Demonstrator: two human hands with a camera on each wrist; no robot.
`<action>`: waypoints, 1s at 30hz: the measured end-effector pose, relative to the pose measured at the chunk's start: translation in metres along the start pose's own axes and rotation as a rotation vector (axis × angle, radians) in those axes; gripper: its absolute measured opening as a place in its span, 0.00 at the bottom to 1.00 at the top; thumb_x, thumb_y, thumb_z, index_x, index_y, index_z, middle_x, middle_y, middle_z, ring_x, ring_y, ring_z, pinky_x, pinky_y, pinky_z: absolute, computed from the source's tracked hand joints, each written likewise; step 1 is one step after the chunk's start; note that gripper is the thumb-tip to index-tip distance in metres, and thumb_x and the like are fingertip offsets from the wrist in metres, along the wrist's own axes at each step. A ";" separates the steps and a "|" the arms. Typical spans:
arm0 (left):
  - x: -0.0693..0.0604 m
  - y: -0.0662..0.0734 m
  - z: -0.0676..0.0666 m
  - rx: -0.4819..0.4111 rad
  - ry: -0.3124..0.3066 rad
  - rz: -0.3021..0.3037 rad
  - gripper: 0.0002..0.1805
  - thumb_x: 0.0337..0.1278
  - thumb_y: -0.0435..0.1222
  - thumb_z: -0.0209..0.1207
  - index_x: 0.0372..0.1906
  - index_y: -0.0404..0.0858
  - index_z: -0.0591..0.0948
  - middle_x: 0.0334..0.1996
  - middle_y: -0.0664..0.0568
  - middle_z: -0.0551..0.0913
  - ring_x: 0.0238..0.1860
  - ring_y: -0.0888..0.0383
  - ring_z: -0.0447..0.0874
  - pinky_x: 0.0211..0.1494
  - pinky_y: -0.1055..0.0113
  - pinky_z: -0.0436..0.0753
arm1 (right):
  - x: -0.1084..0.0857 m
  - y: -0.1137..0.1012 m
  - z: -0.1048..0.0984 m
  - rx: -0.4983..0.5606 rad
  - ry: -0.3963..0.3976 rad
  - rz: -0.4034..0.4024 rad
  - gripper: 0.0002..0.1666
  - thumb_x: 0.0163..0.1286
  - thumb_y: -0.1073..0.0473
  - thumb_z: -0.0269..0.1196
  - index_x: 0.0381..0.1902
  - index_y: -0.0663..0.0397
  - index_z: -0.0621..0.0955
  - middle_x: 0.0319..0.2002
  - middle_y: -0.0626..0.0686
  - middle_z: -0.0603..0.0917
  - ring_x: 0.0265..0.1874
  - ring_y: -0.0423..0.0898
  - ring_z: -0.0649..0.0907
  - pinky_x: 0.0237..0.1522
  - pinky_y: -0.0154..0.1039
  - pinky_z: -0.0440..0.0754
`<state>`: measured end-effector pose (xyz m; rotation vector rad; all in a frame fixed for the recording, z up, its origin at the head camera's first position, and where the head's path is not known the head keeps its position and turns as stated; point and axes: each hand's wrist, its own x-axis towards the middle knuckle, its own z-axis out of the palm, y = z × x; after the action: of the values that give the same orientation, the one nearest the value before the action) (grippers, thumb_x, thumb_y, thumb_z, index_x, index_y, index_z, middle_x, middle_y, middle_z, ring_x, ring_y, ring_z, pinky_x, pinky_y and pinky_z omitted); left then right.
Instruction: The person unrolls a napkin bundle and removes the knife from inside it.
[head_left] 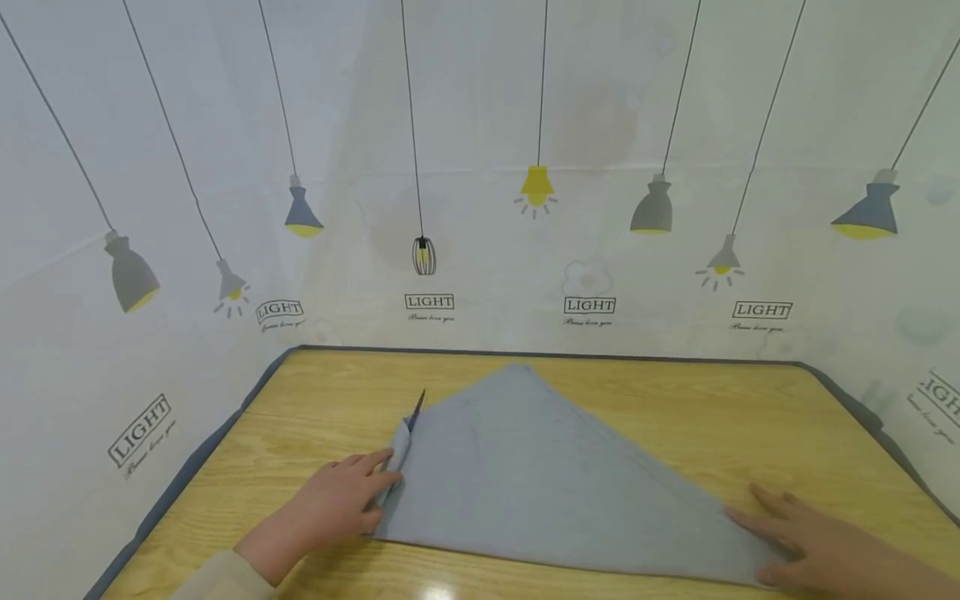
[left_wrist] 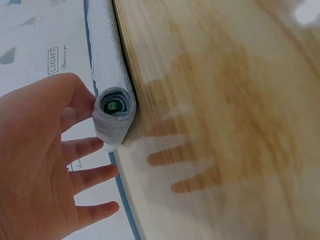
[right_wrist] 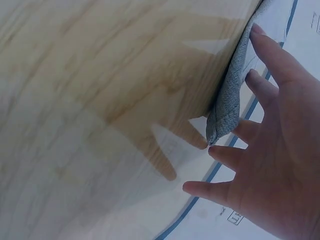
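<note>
Left hand (head_left: 330, 504) and right hand (head_left: 832, 542) both spread, fingers mostly straight, resting against opposite ends of a flat, grey-blue, triangular fabric cloth (head_left: 540, 475) rather than gripping it. Cloth lies on the yellow wood-grain table (head_left: 712, 400); from its middle, left hand at 9 o'clock, right hand just past 3. Head view alone gives the whole outline: apex points to 12, long axis along the near edge, roughly 9 to 3. Left side forms a narrow grey-blue fabric roll (head_left: 402, 442), axis 7 to 1; a slim, dark, pointed tip (head_left: 417, 408) projects from its far end, aimed at 1. Left wrist view adds the roll's round open end, layers wound about a green-centred dark core (left_wrist: 112, 106). Cannot tell whether core and tip are one object. Right wrist view shows the right end's thick, coarse-textured edge, fingertips against it.
</note>
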<state>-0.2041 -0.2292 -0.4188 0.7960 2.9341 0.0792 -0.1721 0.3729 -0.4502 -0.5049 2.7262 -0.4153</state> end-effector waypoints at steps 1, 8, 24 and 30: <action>0.000 0.000 0.000 0.001 -0.006 -0.007 0.22 0.59 0.40 0.60 0.60 0.46 0.80 0.67 0.42 0.69 0.64 0.40 0.69 0.57 0.39 0.72 | -0.001 0.002 0.000 0.020 -0.010 -0.006 0.44 0.59 0.32 0.63 0.72 0.36 0.69 0.70 0.74 0.55 0.61 0.84 0.53 0.50 0.78 0.60; -0.001 -0.001 0.002 0.034 0.018 -0.025 0.20 0.60 0.46 0.61 0.57 0.47 0.82 0.65 0.41 0.71 0.62 0.40 0.71 0.56 0.39 0.73 | -0.001 0.005 -0.002 0.157 -0.097 0.059 0.47 0.61 0.36 0.64 0.73 0.48 0.66 0.71 0.77 0.47 0.63 0.84 0.47 0.53 0.79 0.53; -0.008 -0.012 0.001 0.028 0.053 -0.066 0.23 0.51 0.42 0.67 0.55 0.43 0.82 0.62 0.40 0.73 0.58 0.38 0.74 0.51 0.38 0.75 | 0.001 0.004 -0.001 0.101 0.001 -0.060 0.44 0.61 0.40 0.66 0.71 0.50 0.69 0.69 0.79 0.50 0.61 0.86 0.49 0.51 0.80 0.55; -0.008 -0.014 0.002 0.002 0.033 -0.070 0.20 0.55 0.39 0.62 0.55 0.43 0.82 0.61 0.39 0.74 0.58 0.37 0.74 0.54 0.38 0.74 | 0.000 0.002 -0.003 0.117 -0.033 -0.007 0.46 0.60 0.39 0.66 0.71 0.52 0.68 0.70 0.78 0.49 0.62 0.85 0.48 0.52 0.79 0.55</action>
<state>-0.2042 -0.2455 -0.4215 0.6975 2.9905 0.0851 -0.1741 0.3753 -0.4480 -0.4855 2.6499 -0.5591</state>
